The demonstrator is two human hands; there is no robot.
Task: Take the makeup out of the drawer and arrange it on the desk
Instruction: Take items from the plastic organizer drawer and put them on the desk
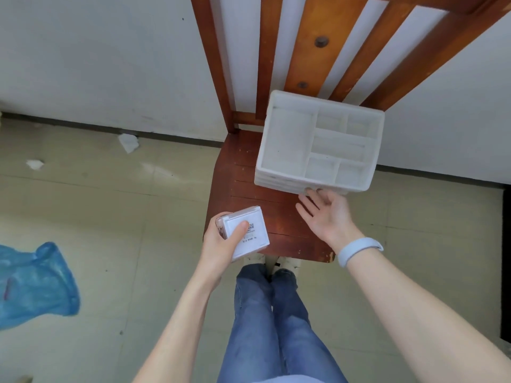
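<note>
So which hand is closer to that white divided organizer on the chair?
The right hand. Its fingertips reach the near front edge of the white organizer. The left hand is farther off, down by the seat's near left corner, gripping a small white box.

A white wall closes the far side of the room, marked with a few dark specks and scuffs, and meets the floor along a dark baseboard. The floor is pale beige tile with thin seams and soft daylight reflections. A reddish-brown wooden chair stands against the wall at center, its slatted back showing 2 dark round fasteners, its seat scratched. 2 crumpled white paper scraps lie on the floor at far left near the baseboard. A blue plastic bag lies at near left. A dark edge borders the right side.
</note>
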